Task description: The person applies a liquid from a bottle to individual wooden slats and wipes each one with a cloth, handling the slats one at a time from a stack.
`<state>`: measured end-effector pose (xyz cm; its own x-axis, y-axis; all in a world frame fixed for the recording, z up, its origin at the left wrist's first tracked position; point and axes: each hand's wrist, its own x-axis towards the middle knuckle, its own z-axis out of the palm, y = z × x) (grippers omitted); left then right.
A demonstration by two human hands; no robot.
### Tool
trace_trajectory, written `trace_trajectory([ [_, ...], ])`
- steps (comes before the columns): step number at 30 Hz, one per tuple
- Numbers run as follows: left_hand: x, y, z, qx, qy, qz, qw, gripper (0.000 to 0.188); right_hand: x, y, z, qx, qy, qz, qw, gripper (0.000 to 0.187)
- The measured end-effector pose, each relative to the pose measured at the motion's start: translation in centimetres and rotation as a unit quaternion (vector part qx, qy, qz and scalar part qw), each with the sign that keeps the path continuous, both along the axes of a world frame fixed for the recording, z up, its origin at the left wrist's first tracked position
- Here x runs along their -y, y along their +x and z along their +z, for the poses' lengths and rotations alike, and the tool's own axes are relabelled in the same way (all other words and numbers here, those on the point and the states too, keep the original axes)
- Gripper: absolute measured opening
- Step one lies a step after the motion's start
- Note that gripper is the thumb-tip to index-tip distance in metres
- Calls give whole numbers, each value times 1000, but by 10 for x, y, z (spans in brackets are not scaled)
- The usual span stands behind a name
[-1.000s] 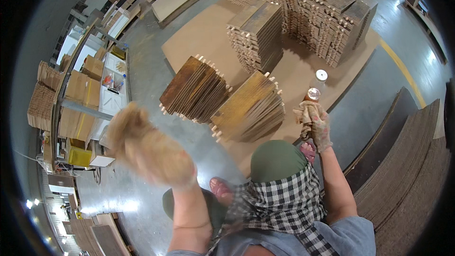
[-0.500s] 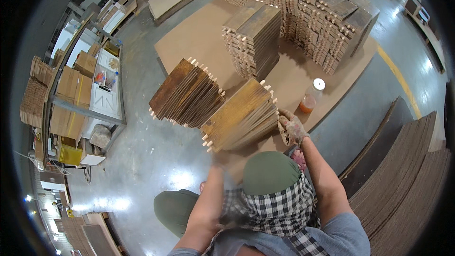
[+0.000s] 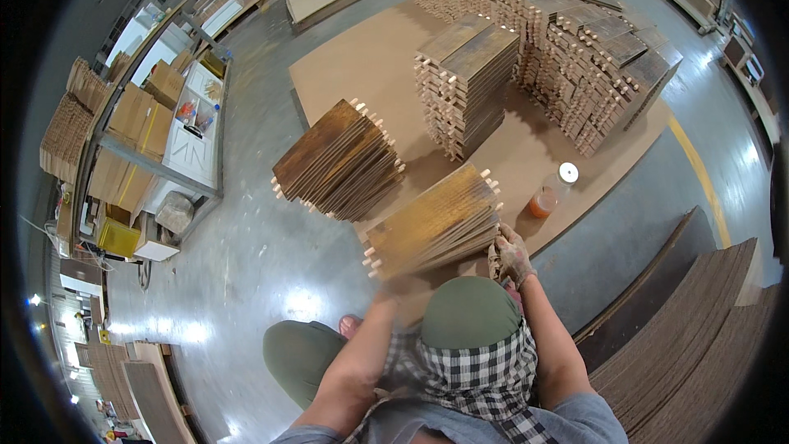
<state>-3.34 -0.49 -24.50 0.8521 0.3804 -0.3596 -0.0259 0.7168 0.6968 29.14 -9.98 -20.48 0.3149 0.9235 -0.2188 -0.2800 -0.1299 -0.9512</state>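
A fanned stack of brown-stained wooden boards (image 3: 436, 218) with pale dowel pegs at both ends leans in front of my knees. At its right end my right hand (image 3: 514, 256), stained brown, is curled around a crumpled brown rag (image 3: 494, 261). My left hand (image 3: 404, 288) is at the stack's near lower edge, so smeared by motion that its fingers cannot be made out. A second fanned stack of darker pegged boards (image 3: 337, 160) lies just beyond, to the left. On the right stands a clear jar (image 3: 544, 200) with a white lid and orange-brown liquid.
Brown sheet board (image 3: 362, 57) lies under the stacks. A tall pegged stack (image 3: 464, 82) and a long wall of similar stacks (image 3: 567, 57) rise behind. Thin brown sheets (image 3: 682, 337) are piled at right. A shelf rack with cardboard boxes (image 3: 136, 127) stands at left.
The whole view has shifted, so the stacks and jar appear lower and farther right. My right hand stays by the stack's right end; my left hand is blurred in both frames.
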Motion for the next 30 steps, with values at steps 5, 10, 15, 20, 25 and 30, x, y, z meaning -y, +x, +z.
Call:
trace_trajectory([
  [5, 17, -4, -4, 37, 12, -17, 999, 31, 19, 1, 13, 70, -29, -5, 997, 46],
  [10, 34, -5, -13, 125, 22, -6, 992, 35, 27, -4, 8, -36, -20, -45, 998, 30],
  [15, 36, -17, -32, 470, -216, -6, 856, 42, 28, -10, 21, -82, -72, 10, 994, 33],
  [20, 16, 32, 182, -113, -31, 449, 886, 72, 60, 46, 11, -34, -1, -125, 992, 28],
  [25, 54, -1, 271, -123, 384, 389, 828, 93, 36, 51, 156, 11, 70, -151, 986, 22],
  [30, 51, 42, 278, -235, 552, 272, 752, 103, -2, 17, 295, 318, 239, -78, 914, 31],
])
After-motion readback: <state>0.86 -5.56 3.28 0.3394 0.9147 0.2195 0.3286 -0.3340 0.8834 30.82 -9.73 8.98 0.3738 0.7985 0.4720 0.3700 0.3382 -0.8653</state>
